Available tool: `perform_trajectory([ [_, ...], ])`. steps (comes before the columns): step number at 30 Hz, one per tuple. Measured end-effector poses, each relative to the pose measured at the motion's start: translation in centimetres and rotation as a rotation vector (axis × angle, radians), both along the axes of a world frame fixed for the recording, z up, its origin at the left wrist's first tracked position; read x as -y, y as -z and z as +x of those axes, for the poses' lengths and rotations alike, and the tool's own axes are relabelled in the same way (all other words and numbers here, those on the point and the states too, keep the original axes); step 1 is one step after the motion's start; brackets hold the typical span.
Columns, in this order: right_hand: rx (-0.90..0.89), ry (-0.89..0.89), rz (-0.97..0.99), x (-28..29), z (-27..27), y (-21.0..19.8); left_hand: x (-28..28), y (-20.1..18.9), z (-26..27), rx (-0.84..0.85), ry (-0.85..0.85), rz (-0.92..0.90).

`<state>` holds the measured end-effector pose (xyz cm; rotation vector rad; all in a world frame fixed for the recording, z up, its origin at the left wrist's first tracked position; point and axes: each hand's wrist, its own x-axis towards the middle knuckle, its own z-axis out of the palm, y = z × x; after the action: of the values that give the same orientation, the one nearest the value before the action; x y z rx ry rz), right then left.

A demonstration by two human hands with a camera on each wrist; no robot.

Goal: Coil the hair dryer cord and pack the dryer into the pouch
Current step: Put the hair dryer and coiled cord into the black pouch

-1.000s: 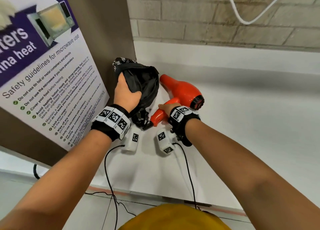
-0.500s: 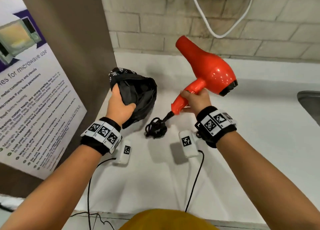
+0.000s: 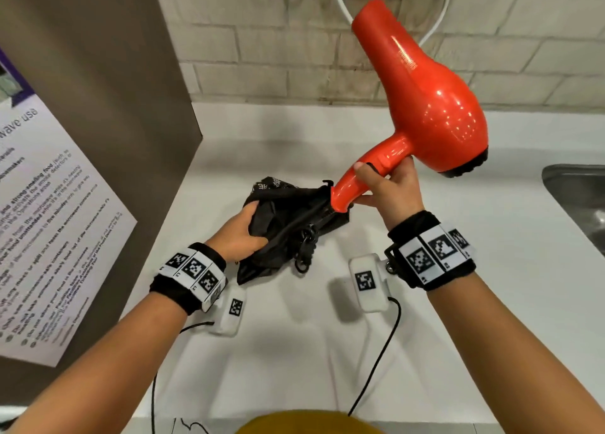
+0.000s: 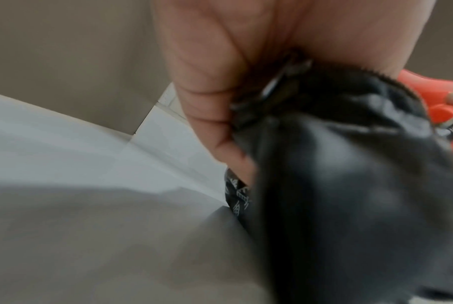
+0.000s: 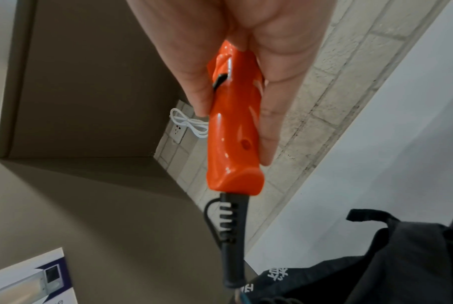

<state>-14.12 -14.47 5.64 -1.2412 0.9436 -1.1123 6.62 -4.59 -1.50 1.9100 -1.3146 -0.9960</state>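
Observation:
My right hand grips the handle of the orange hair dryer, held high with its nozzle toward the brick wall. In the right wrist view the orange handle points down at the pouch. The black cord hangs from the handle base in a coiled bundle over the black pouch. My left hand grips the pouch's edge just above the white counter. In the left wrist view the fingers pinch the black fabric.
A brown cabinet side with a microwave safety poster stands at the left. A steel sink lies at the right edge. A white cable hangs on the brick wall behind. Bare counter lies in front.
My right hand has lifted the dryer off the counter and swung it up and left, bringing the handle base over the pouch. The cord bundle rose off the counter. My left hand keeps hold of the pouch.

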Motion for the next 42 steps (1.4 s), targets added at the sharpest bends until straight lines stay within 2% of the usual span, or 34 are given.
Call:
perform_trajectory([
  [7,-0.020,-0.013,-0.061,1.7,-1.9,-1.3,0.2,0.5,-1.2,-0.049,0.128,0.076],
  [12,-0.015,-0.023,-0.136,2.0,-2.9,-2.1,0.5,0.4,-2.3,-0.068,0.283,0.177],
  [18,0.069,0.005,-0.205,2.5,-4.1,-3.6,0.9,0.2,-3.1,-0.130,0.400,0.214],
  [22,0.080,-0.023,-0.192,2.7,-4.3,-3.1,1.6,0.2,-3.1,-0.123,0.450,0.267],
  [25,-0.012,-0.099,-0.138,2.7,-4.4,-1.4,2.4,0.3,-2.6,-0.042,0.353,0.281],
  [29,-0.193,-0.152,-0.133,2.8,-4.2,1.1,3.3,0.6,-1.7,0.129,0.067,0.150],
  [32,-0.289,-0.106,-0.206,3.6,-3.8,1.8,3.7,0.5,-1.4,0.171,0.123,0.126],
  [34,-0.414,-0.084,-0.282,4.4,-3.8,1.6,3.8,0.2,-1.0,0.209,0.155,0.094],
  [36,-0.591,-0.154,-0.348,5.0,-4.1,1.2,4.3,-0.4,-0.3,0.244,0.063,0.010],
  [39,-0.763,-0.336,-0.380,5.0,-4.2,1.7,4.9,-1.3,0.5,0.168,-0.102,-0.101],
  [42,-0.878,-0.453,-0.420,5.0,-3.8,2.7,5.5,-1.4,0.5,0.176,-0.089,0.021],
])
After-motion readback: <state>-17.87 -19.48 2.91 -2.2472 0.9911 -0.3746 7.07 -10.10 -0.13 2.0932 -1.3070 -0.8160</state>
